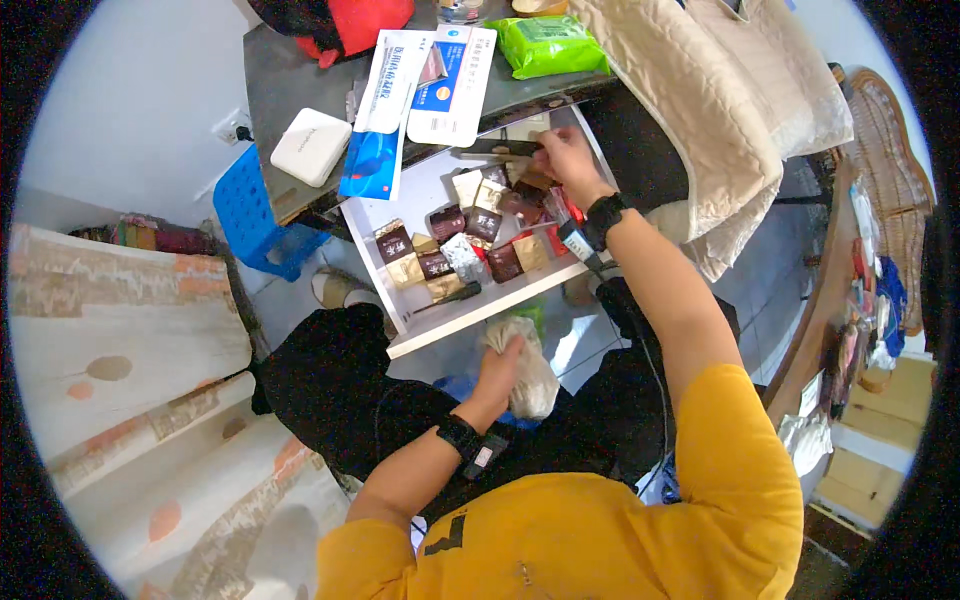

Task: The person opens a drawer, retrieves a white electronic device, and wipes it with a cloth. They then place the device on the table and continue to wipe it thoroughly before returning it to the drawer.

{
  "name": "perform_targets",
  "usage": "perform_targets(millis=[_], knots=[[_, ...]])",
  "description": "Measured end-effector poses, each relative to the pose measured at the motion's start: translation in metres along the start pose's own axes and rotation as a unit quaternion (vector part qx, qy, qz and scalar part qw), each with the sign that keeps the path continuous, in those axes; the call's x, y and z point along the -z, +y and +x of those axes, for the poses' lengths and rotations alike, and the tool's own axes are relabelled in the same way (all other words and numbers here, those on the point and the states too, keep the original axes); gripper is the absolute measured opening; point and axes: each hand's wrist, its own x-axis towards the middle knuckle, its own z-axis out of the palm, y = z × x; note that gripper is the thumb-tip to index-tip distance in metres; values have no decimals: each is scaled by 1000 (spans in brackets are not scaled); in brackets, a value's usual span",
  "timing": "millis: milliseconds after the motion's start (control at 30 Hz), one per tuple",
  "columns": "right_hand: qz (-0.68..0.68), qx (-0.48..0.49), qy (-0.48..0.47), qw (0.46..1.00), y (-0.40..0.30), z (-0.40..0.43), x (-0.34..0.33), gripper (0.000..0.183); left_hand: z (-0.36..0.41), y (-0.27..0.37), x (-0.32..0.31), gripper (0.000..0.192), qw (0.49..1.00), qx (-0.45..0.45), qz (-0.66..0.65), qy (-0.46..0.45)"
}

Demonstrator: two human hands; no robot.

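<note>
My left hand (499, 375) grips a crumpled, pale cloth or bag (529, 375) below the front of an open white drawer (480, 315). Inside the drawer's back right part, my right hand (559, 154) has its fingers on a dark, flat, long object (495, 147); its far end lies near the desk edge. Small brown and gold packets (394, 244) with writing are scattered through the drawer, along with a silver packet (463, 257) and several red ones. A small black-handled tool (450, 296) lies at the drawer's front left.
On the dark desk (300, 82) lie a white case (311, 146), blue-and-white packages (382, 112) and a green wipes pack (547, 46). A beige quilted cloth (697, 112) hangs over its right side. A blue plastic stool (259, 217) stands at left, patterned fabric (127, 300) beyond it.
</note>
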Motion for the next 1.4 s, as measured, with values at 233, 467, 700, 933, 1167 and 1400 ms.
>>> perform_targets(millis=[233, 467, 700, 933, 1167, 1400], knots=[[-23, -83, -73, 994, -32, -30, 1, 43, -9, 5, -4, 37, 1000, 3, -12, -3], [81, -134, -138, 978, -23, -4, -4, 53, -13, 11, -3, 36, 1000, 12, -7, -5], [71, -69, -175, 980, 2, 14, -9, 61, -7, 7, 1, 35, 1000, 3, -12, -7], [-155, -77, -217, 961, -32, -13, 7, 56, -11, 13, -9, 34, 1000, -6, -12, -13], [-337, 82, -287, 893, -29, -16, 2, 64, -9, 6, -8, 31, 999, -13, -44, -24], [-538, 238, -121, 799, -17, -69, -43, 122, -4, 3, -8, 29, 999, -17, -28, -25]])
